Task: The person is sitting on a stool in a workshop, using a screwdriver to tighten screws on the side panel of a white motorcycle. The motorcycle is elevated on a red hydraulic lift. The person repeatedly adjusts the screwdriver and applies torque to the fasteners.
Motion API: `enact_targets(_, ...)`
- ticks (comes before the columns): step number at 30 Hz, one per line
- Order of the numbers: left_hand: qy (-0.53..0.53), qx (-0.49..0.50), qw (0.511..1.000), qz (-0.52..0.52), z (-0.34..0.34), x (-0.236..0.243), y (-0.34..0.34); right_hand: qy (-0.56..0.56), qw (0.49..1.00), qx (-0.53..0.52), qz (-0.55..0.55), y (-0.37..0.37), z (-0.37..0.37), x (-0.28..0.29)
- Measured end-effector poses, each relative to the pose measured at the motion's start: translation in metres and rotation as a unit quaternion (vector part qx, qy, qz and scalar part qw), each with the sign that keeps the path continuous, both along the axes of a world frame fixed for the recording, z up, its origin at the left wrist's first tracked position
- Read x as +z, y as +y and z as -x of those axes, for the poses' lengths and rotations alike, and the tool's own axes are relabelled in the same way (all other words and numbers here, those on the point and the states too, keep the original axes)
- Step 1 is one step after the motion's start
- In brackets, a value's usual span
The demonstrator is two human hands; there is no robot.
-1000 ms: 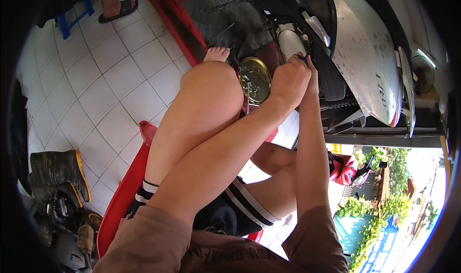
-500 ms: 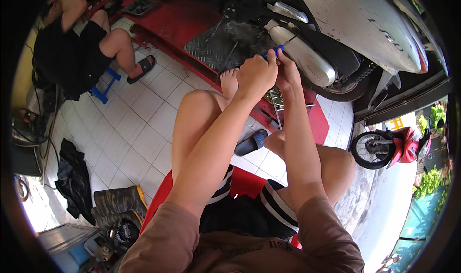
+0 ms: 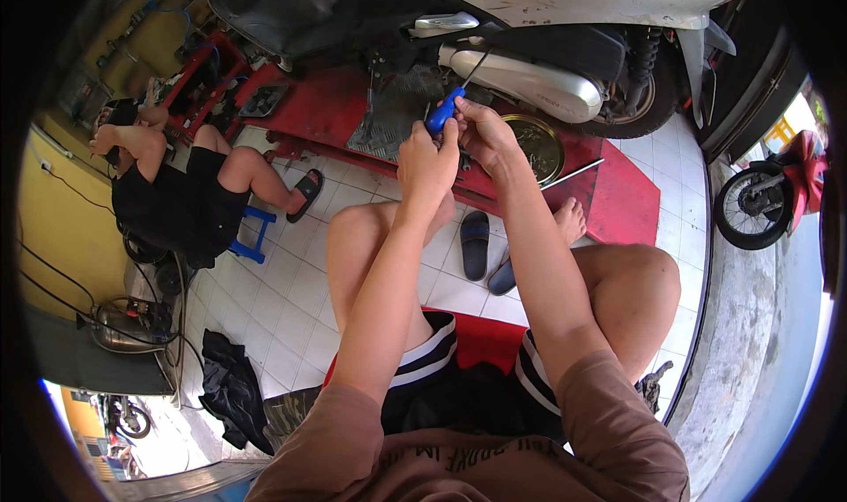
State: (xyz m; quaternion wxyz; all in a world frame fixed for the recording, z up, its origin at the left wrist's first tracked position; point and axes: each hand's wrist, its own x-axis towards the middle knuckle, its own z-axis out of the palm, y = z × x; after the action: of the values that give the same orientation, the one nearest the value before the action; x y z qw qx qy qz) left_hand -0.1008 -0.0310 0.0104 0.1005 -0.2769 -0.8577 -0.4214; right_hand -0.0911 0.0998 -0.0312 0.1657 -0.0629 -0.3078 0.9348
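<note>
A screwdriver with a blue handle is held between my two hands, its thin dark shaft slanting up and away toward the scooter's side. My left hand is closed at the butt end of the handle, thumb pressed along it. My right hand pinches the handle's upper part with thumb and fingers. Just beyond the shaft is the scooter's silver drive cover. Whether the screwdriver's tip touches anything, I cannot tell.
The scooter stands on a red lift platform. Under my hands lie a round metal tray and a metal rod. Slippers lie on the tiles. At left, another person sits on a blue stool.
My view has turned, shifting the whole scene. The screwdriver's handle and shaft now show plainly, where my fingers covered most of it before. Both hands stay on it.
</note>
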Motion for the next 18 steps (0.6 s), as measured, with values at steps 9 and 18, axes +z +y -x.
enact_targets(9, -0.598, -0.169, 0.757, -0.200, 0.004, 0.000, -0.009, 0.023, 0.999, 0.046, 0.002, 0.004, -0.011, 0.003)
enact_targets(18, -0.357, -0.099, 0.919, -0.136, 0.003, -0.018, 0.001, 0.001, 0.998, 0.052, 0.040, 0.002, -0.025, 0.016)
